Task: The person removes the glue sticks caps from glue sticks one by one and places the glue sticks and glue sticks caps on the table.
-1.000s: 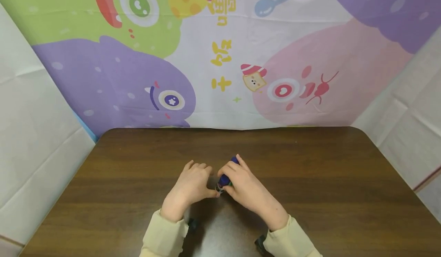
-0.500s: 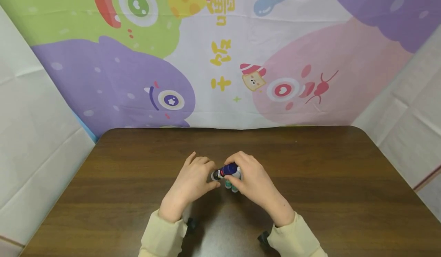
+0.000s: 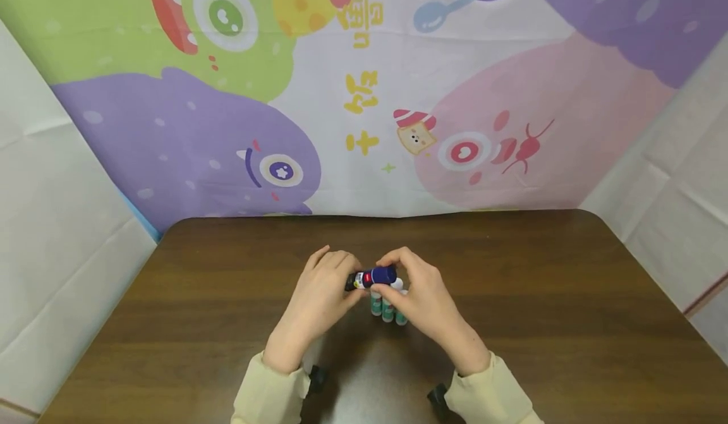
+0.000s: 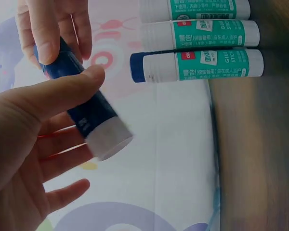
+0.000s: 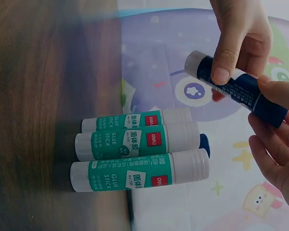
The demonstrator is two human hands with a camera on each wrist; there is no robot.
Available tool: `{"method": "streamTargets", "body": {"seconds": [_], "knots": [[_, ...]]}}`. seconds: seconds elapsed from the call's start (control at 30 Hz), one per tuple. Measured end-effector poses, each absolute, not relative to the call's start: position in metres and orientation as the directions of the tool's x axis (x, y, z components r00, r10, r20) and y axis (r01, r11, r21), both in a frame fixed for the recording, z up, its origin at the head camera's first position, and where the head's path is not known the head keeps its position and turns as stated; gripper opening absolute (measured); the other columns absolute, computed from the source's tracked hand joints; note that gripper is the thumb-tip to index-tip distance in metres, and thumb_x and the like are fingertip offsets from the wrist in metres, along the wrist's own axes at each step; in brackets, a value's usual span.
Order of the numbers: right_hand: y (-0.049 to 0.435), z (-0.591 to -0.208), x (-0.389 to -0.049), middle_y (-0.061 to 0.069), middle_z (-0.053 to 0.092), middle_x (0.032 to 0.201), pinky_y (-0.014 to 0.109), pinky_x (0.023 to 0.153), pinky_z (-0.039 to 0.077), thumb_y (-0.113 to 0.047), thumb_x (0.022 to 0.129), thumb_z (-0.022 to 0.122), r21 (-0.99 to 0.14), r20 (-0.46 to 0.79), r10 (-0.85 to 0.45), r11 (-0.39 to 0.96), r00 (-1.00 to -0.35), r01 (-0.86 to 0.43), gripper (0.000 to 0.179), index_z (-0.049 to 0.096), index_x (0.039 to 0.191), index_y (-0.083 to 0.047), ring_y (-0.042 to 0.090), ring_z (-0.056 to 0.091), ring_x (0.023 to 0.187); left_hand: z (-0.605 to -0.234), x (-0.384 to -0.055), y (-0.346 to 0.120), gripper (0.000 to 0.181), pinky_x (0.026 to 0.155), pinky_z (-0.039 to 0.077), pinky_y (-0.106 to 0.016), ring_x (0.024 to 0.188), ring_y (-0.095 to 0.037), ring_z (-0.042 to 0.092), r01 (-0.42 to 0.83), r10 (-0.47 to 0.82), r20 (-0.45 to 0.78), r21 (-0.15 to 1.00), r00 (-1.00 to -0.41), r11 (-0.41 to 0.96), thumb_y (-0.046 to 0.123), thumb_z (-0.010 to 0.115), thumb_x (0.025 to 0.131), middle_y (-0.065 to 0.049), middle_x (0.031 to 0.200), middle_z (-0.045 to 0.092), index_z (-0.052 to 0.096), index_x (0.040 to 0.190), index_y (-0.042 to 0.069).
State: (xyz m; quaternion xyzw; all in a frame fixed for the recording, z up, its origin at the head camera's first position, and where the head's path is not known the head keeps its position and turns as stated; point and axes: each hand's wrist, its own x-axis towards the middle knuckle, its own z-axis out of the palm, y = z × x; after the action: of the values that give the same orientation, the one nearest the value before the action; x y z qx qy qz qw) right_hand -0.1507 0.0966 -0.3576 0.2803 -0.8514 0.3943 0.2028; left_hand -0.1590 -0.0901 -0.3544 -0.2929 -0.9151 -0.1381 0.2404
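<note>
So on the left there's the left hand point(image 3: 323, 292), thumb and fingers pinching the body of a navy glue stick point(image 3: 371, 278), which is held lying over in the air around mid-table, well in from the far edge of the wooden table point(image 3: 216, 310). Just right of it, at least three green-labelled Deli glue sticks point(image 3: 388, 311) stand upright in a tight bunch, and then the right hand point(image 3: 423, 294) is pinching the navy cap end.

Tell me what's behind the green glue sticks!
In the right wrist view, something dark blue peeks out beyond the white caps of the green glue sticks, with the cartoon cloth farther back. Anything more is covered by the sticks, so I can't tell what the blue thing is.
</note>
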Motion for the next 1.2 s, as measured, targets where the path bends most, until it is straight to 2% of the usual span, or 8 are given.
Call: {"method": "streamTargets", "body": {"seconds": [0.07, 0.17, 0.3, 0.4, 0.7, 0.87, 1.0, 1.2], "knots": [[0.097, -0.356, -0.151, -0.002, 0.063, 0.098, 0.018, 0.048, 0.035, -0.020, 0.073, 0.075, -0.570, 0.557, -0.309, 0.533, -0.771, -0.625, 0.036, 0.052, 0.100, -0.011, 0.009, 0.046, 0.061, -0.352, -0.160, -0.090, 0.028, 0.102, 0.032, -0.041, 0.094, -0.017, 0.058, 0.612, 0.465, 0.555, 0.102, -0.689, 0.785, 0.021, 0.077, 0.069, 0.002, 0.090, 0.061, 0.057, 0.087, 0.011], [0.099, -0.354, -0.153, -0.003, 0.063, 0.098, 0.018, 0.046, 0.035, -0.019, 0.074, 0.074, -0.596, 0.550, -0.297, 0.516, -0.781, -0.616, 0.035, 0.052, 0.101, -0.012, 0.007, 0.047, 0.063, -0.348, -0.160, -0.090, 0.027, 0.099, 0.036, -0.039, 0.092, -0.018, 0.059, 0.627, 0.462, 0.589, 0.099, -0.663, 0.773, 0.018, 0.075, 0.071, 0.000, 0.090, 0.060, 0.056, 0.089, 0.010], [0.100, -0.356, -0.154, -0.001, 0.061, 0.099, 0.020, 0.064, 0.049, -0.017, 0.075, 0.073, -0.627, 0.557, -0.294, 0.465, -0.777, -0.626, 0.040, 0.053, 0.110, -0.013, 0.007, 0.058, 0.082, -0.345, -0.159, -0.090, 0.027, 0.090, 0.043, -0.035, 0.087, -0.018, 0.059, 0.641, 0.464, 0.608, 0.099, -0.644, 0.761, 0.016, 0.074, 0.073, 0.000, 0.087, 0.059, 0.056, 0.092, 0.009], [0.100, -0.357, -0.155, 0.000, 0.061, 0.101, 0.024, 0.076, 0.051, -0.016, 0.075, 0.072, -0.646, 0.562, -0.291, 0.429, -0.774, -0.631, 0.045, 0.053, 0.116, -0.013, 0.008, 0.061, 0.087, -0.343, -0.158, -0.090, 0.026, 0.083, 0.045, -0.033, 0.084, -0.017, 0.059, 0.642, 0.452, 0.630, 0.097, -0.632, 0.761, 0.016, 0.073, 0.074, 0.000, 0.088, 0.060, 0.057, 0.094, 0.009], [0.102, -0.359, -0.153, -0.003, 0.060, 0.098, 0.025, 0.074, 0.052, -0.021, 0.076, 0.072, -0.745, 0.519, -0.253, 0.334, -0.816, -0.577, 0.033, 0.062, 0.107, -0.013, 0.009, 0.059, 0.086, -0.343, -0.154, -0.089, 0.026, 0.075, 0.042, -0.030, 0.081, -0.016, 0.057, 0.649, 0.442, 0.697, 0.043, -0.564, 0.759, 0.017, 0.074, 0.074, 0.001, 0.089, 0.060, 0.060, 0.093, 0.010], [0.101, -0.358, -0.155, -0.001, 0.059, 0.101, 0.025, 0.076, 0.051, -0.021, 0.074, 0.073, -0.775, 0.499, -0.238, 0.307, -0.833, -0.552, 0.035, 0.061, 0.107, -0.014, 0.010, 0.059, 0.087, -0.343, -0.154, -0.089, 0.027, 0.075, 0.040, -0.030, 0.084, -0.016, 0.057, 0.657, 0.438, 0.714, 0.041, -0.546, 0.753, 0.020, 0.073, 0.074, 0.001, 0.093, 0.060, 0.060, 0.096, 0.010], [0.101, -0.355, -0.153, 0.002, 0.060, 0.100, 0.027, 0.076, 0.051, -0.016, 0.072, 0.075, -0.797, 0.466, -0.224, 0.312, -0.856, -0.516, 0.036, 0.061, 0.105, -0.010, 0.011, 0.060, 0.086, -0.342, -0.153, -0.088, 0.029, 0.076, 0.039, -0.030, 0.085, -0.017, 0.057, 0.674, 0.453, 0.713, 0.038, -0.535, 0.737, 0.021, 0.074, 0.074, 0.000, 0.095, 0.060, 0.060, 0.097, 0.010], [0.098, -0.332, -0.139, 0.010, 0.062, 0.096, 0.029, 0.076, 0.051, -0.003, 0.074, 0.072, -0.786, 0.483, -0.221, 0.316, -0.847, -0.531, 0.029, 0.061, 0.100, 0.002, 0.015, 0.061, 0.084, -0.341, -0.152, -0.087, 0.026, 0.078, 0.038, -0.031, 0.089, -0.016, 0.056, 0.690, 0.464, 0.710, 0.043, -0.530, 0.723, 0.019, 0.071, 0.078, 0.001, 0.098, 0.061, 0.060, 0.100, 0.011]]}}
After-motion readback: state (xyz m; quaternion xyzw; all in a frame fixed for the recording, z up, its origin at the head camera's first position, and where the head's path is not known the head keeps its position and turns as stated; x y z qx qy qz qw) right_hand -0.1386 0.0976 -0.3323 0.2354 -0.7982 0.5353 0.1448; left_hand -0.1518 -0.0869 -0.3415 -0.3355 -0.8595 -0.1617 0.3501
